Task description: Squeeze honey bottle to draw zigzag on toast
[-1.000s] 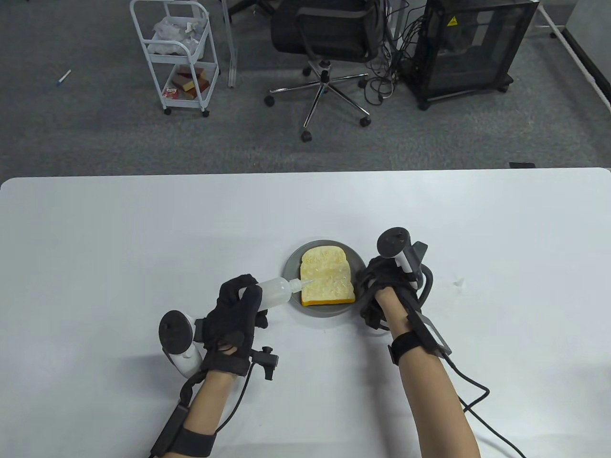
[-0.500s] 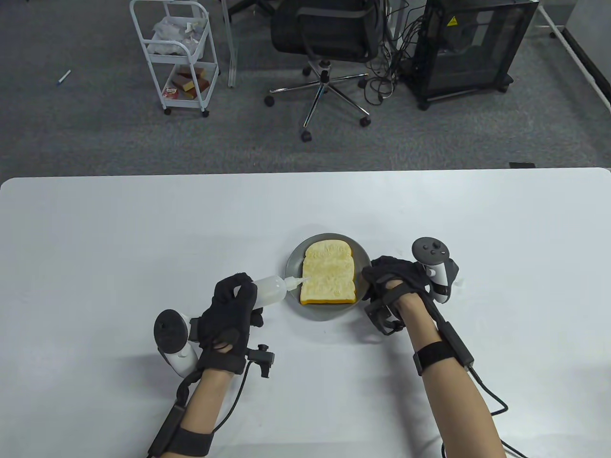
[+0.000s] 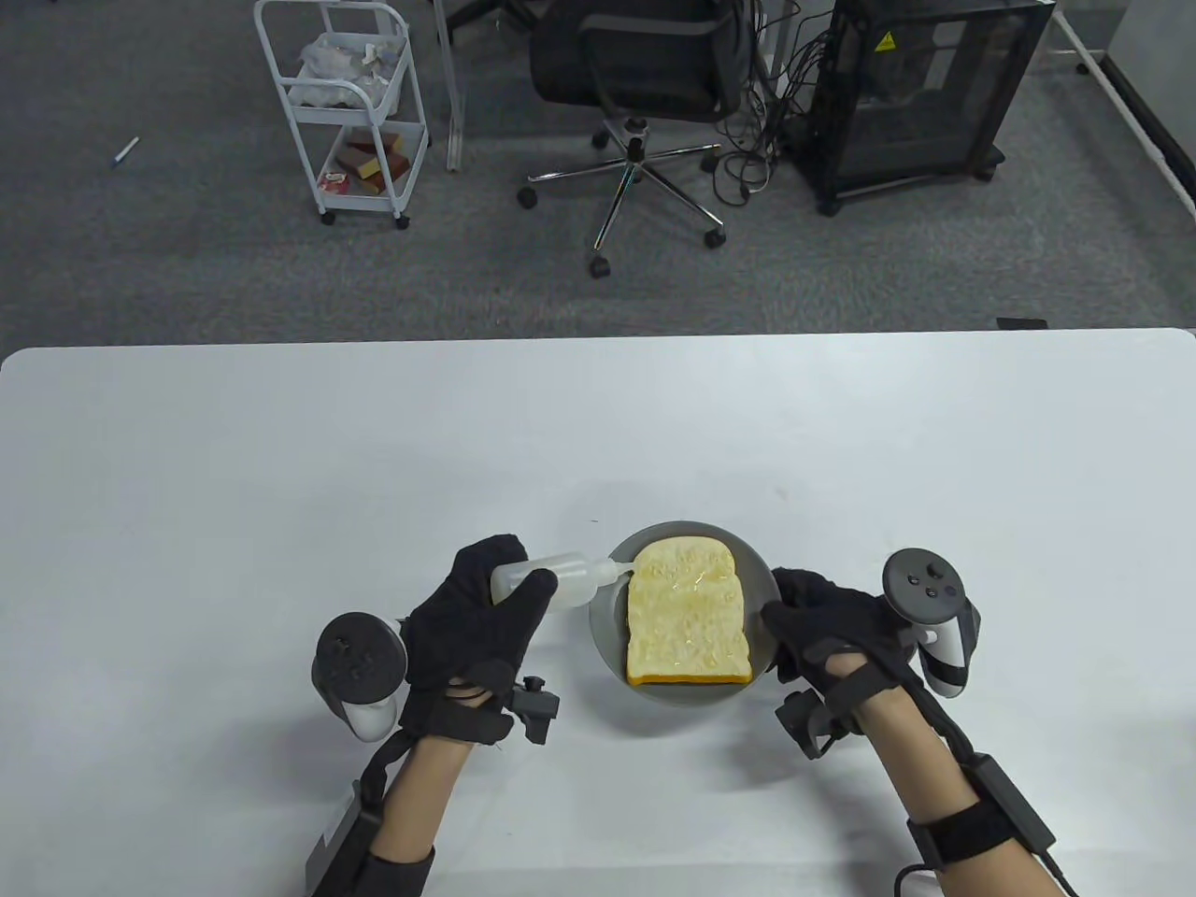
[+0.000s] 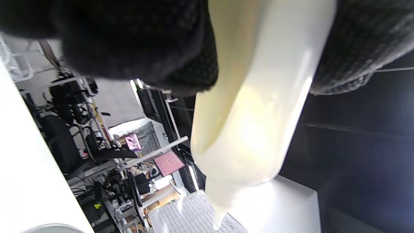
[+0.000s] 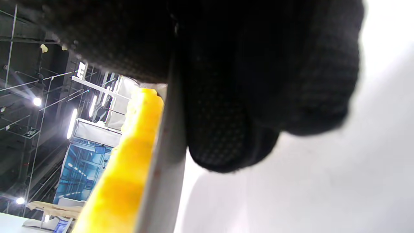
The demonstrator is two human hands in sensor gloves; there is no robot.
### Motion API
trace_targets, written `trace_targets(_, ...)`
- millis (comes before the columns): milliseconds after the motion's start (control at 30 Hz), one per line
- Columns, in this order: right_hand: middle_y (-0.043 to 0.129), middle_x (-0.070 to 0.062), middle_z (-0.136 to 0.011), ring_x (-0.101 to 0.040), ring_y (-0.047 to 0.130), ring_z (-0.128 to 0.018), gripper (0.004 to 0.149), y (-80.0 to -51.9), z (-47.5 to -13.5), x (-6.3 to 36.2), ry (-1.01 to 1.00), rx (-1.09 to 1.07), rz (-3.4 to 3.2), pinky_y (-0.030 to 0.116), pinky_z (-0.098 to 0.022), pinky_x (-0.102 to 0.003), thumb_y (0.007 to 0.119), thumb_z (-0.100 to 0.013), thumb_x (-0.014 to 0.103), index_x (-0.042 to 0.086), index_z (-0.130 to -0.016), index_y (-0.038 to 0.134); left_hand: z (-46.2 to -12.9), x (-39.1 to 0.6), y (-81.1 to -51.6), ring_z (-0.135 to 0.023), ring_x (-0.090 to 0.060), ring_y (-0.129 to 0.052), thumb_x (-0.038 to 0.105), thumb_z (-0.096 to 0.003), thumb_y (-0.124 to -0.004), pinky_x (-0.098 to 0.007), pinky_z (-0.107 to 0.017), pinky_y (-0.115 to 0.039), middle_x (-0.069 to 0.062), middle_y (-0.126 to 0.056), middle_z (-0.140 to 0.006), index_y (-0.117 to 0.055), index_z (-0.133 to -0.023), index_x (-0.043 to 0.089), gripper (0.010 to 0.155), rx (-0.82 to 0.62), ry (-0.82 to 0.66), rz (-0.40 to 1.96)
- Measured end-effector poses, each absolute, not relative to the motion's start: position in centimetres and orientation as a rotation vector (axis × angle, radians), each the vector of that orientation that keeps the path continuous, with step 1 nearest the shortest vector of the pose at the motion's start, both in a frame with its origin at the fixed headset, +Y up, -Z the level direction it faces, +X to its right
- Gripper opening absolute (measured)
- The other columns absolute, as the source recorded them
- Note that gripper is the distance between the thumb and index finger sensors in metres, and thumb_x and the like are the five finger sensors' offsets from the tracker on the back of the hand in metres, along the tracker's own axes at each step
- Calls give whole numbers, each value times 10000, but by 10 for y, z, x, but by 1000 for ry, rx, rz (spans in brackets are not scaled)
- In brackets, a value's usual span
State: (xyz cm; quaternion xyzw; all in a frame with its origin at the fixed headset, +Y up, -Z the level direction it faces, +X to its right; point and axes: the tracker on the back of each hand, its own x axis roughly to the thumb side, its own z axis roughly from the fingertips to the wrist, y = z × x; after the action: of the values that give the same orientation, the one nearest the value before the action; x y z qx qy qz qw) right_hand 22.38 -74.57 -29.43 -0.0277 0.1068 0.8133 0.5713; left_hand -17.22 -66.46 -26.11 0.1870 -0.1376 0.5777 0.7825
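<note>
A slice of toast (image 3: pixel 689 621) with a yellow crust and glossy streaks lies on a grey plate (image 3: pixel 607 635) near the table's front. My left hand (image 3: pixel 495 598) grips a translucent squeeze bottle (image 3: pixel 556 575) on its side. The bottle's nozzle (image 3: pixel 619 568) points right, at the toast's far left corner. In the left wrist view the bottle (image 4: pixel 258 113) hangs between my fingers with pale liquid inside. My right hand (image 3: pixel 794 607) grips the plate's right rim. In the right wrist view my fingers (image 5: pixel 226 113) clamp the rim (image 5: pixel 161 181) beside the toast's crust (image 5: pixel 129 161).
The white table (image 3: pixel 280 448) stretches wide on both sides and behind the plate. On the floor beyond its far edge stand a white trolley (image 3: pixel 346 112), an office chair (image 3: pixel 635 65) and a black cabinet (image 3: pixel 925 93).
The plate with the toast has moved toward me and to the right, held by my right hand, and looks larger. My left hand and the bottle followed, the nozzle staying by the toast's left edge.
</note>
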Motion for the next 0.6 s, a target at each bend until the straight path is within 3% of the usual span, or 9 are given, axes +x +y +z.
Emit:
trace_targets(300, 1026, -202, -613, -271, 1146, -303, 569, -751, -283, 210, 283, -8, 1925, 1007, -152, -284, 885, -455, 219, -87, -912, 737, -266, -131, -643, -165, -184, -999, 730, -460, -909, -423, -230, -874, -151, -992, -483, -776, -867, 169, 707, 348, -288, 982)
trace_targets(600, 1022, -197, -624, -271, 1145, -313, 571, -759, -279, 201, 329, 13, 1917, 1007, -161, -285, 878, -457, 220, -85, -917, 730, -263, -116, -656, -186, -194, -1006, 713, -457, -922, -428, -241, -874, -167, -993, -513, -765, -881, 161, 714, 346, -297, 810)
